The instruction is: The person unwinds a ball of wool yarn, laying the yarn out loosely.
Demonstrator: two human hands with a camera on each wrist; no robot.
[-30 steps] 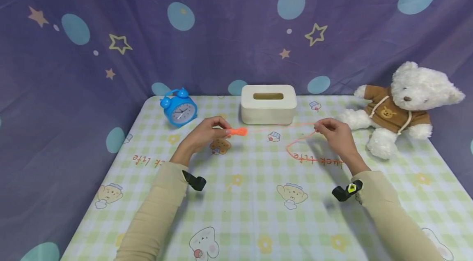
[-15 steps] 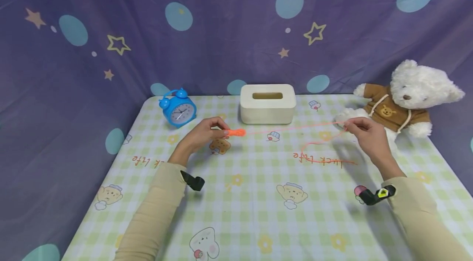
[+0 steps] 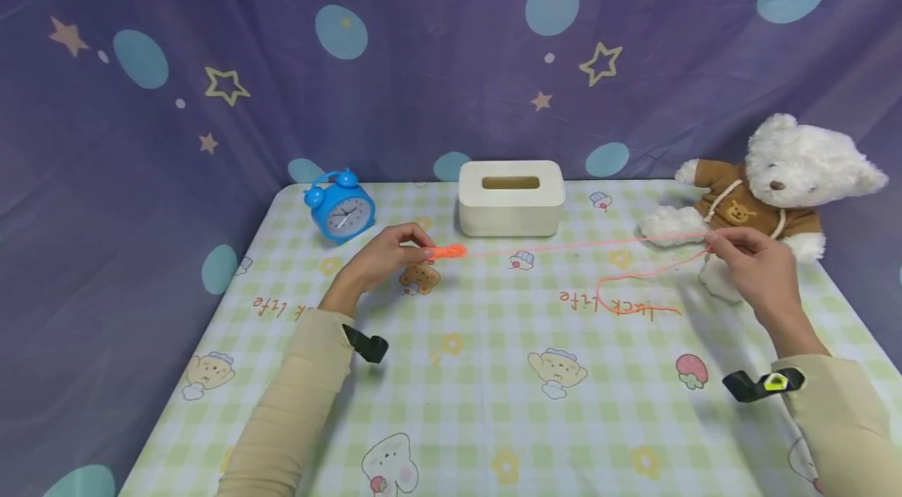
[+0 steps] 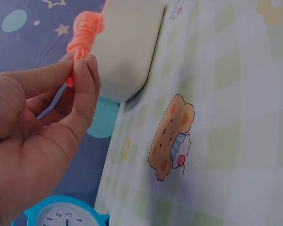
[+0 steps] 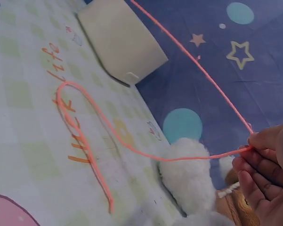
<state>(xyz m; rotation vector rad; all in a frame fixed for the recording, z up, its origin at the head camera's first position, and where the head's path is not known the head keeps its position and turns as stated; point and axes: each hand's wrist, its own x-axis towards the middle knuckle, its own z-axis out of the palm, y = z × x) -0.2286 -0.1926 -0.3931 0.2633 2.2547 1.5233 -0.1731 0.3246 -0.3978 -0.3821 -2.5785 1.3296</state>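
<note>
Overall, a purple curtain (image 3: 437, 102) printed with stars and blue ovals fills the far side, behind a table (image 3: 486, 395) covered in green-and-white check with cartoon figures. At the far right sits a white teddy bear (image 3: 738, 207) in a brown hooded top, tilted to the right. A cream tissue box (image 3: 510, 218) stands at the far middle, and a blue alarm clock (image 3: 345, 214) at the far left. The right hand (image 3: 764, 270) is raised in front of the bear's legs — thumb and forefinger closed together in a pinch, the other fingers curled in beside them. The left hand (image 3: 386, 254), between the clock and the box on their near side, pinches one end of an orange yarn bundle (image 3: 449, 251) between thumb and fingertips, holding it above the table. From the bundle a thin strand (image 5: 221, 92) runs nearly straight to the right hand's pinch — and past it a loose tail (image 5: 167, 160) drops leftward, curving across the table's orange lettering.
</note>
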